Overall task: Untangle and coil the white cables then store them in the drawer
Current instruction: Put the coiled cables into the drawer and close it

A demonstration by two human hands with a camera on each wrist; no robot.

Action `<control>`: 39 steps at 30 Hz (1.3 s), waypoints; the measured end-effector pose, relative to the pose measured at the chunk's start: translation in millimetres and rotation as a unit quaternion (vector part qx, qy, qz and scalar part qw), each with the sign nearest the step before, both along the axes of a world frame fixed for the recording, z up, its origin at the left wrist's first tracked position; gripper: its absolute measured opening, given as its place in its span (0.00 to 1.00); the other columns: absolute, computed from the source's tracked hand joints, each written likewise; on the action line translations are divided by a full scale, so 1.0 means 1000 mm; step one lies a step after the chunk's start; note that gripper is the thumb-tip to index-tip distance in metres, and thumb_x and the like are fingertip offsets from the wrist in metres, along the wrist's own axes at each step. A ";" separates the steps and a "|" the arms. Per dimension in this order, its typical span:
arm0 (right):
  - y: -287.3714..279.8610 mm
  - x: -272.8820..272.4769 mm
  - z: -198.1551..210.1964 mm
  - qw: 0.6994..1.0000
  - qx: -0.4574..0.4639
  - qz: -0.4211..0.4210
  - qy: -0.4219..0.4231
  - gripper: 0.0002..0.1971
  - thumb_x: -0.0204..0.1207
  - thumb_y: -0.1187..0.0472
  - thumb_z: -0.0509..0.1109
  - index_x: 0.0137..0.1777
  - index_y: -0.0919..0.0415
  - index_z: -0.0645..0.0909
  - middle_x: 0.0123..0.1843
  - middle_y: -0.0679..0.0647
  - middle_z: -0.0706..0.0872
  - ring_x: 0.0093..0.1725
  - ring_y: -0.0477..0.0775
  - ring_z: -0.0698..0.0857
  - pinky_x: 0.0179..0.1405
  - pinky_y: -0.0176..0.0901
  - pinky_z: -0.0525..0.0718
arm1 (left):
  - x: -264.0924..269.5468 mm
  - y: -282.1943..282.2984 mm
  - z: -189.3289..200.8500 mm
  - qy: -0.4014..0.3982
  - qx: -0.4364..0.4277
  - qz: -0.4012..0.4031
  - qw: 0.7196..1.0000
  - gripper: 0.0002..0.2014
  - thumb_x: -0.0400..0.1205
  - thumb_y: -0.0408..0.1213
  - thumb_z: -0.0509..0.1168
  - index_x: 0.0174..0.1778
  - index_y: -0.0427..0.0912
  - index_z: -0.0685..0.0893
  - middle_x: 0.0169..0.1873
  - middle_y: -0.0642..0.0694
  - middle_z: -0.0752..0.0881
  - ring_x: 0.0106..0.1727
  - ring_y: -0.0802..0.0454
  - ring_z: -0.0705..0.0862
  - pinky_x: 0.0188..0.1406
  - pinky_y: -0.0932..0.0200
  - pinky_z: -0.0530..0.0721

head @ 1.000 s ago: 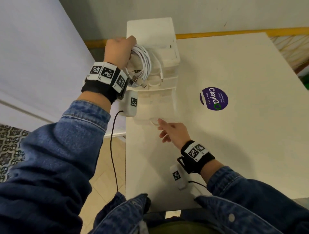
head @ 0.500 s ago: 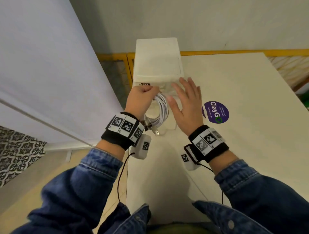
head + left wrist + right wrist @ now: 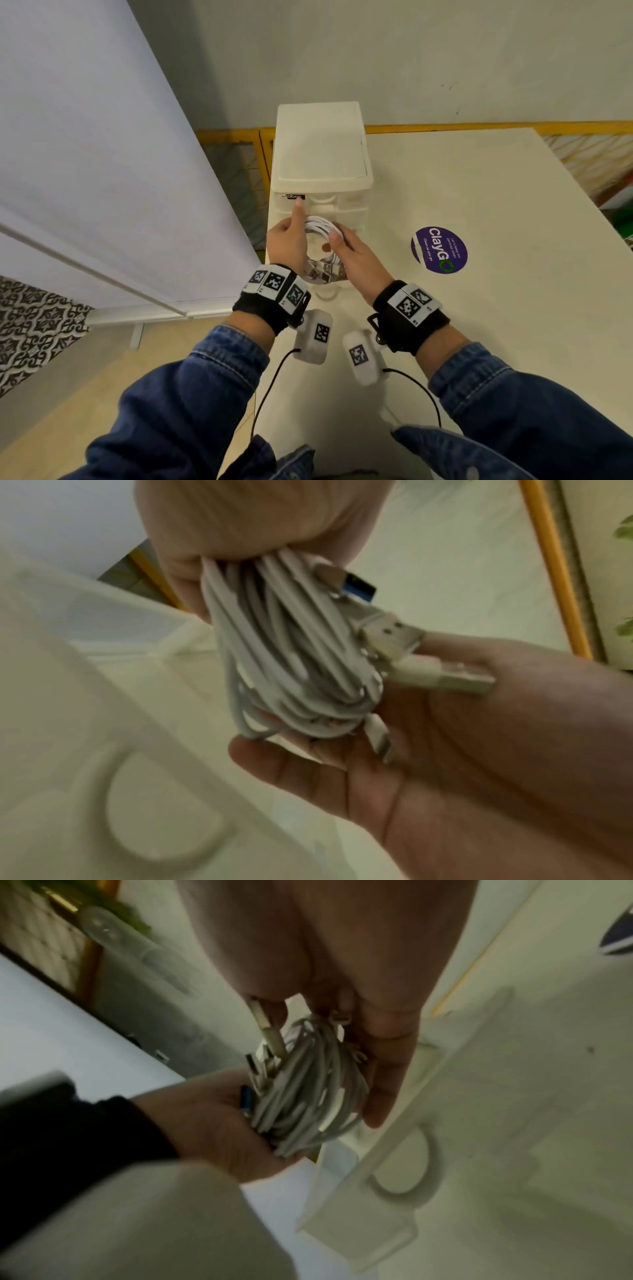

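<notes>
Both hands had the coiled white cables (image 3: 322,236): left hand (image 3: 287,241) gripped one side, right hand (image 3: 356,255) cupped the other. Light and springy, I judged; best held across all loops, loose USB plugs (image 3: 441,666) tucked in.

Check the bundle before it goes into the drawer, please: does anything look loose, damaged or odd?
Nothing looks damaged. The coiled white cables sit between the left hand and right hand, but several plugs stick out loose at one side, untucked.
</notes>
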State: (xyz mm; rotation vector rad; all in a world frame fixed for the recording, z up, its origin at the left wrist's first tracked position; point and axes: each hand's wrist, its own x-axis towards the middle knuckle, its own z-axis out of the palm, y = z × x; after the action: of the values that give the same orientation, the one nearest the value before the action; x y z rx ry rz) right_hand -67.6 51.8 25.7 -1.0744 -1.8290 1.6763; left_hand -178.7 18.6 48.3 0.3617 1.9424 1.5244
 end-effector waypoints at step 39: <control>0.021 0.008 -0.026 0.933 0.294 0.143 -0.149 0.25 0.77 0.55 0.65 0.73 0.61 0.69 0.71 0.60 0.74 0.73 0.58 0.69 0.76 0.51 0.66 | -0.005 0.007 -0.025 0.249 -0.261 -0.189 0.913 0.17 0.87 0.44 0.53 0.60 0.32 0.70 0.53 0.30 0.85 0.50 0.32 0.87 0.50 0.42 0.87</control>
State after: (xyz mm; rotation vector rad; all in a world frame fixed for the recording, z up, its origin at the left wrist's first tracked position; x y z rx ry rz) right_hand -59.3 72.9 -0.2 -0.8541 -2.5604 0.9988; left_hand -183.3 25.4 23.0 0.8883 2.3901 0.6595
